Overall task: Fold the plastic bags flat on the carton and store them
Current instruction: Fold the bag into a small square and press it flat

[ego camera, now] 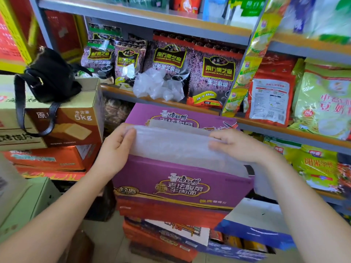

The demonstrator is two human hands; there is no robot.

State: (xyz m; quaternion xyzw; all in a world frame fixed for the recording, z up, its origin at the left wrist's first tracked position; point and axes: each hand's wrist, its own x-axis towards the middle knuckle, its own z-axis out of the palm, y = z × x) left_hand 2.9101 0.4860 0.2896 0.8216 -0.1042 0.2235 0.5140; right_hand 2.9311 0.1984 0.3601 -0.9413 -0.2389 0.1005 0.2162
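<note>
A clear plastic bag (176, 145) lies across the top of the purple noodle carton (180, 185), its far edge lifted into a fold. My left hand (117, 147) pinches the bag's left end, thumb on top. My right hand (239, 145) holds the bag's right end with fingers curled over the raised edge. The bag's right end hangs over the carton's corner. A heap of crumpled clear bags (157, 86) sits on the shelf behind the carton.
Black-sesame packets (218, 73) line the shelf behind the heap. A black handbag (51, 74) rests on a brown 5 kg box (76, 124) at left. Red and blue cartons (171, 232) are stacked under the purple one. Snack bags (321, 103) fill the right shelves.
</note>
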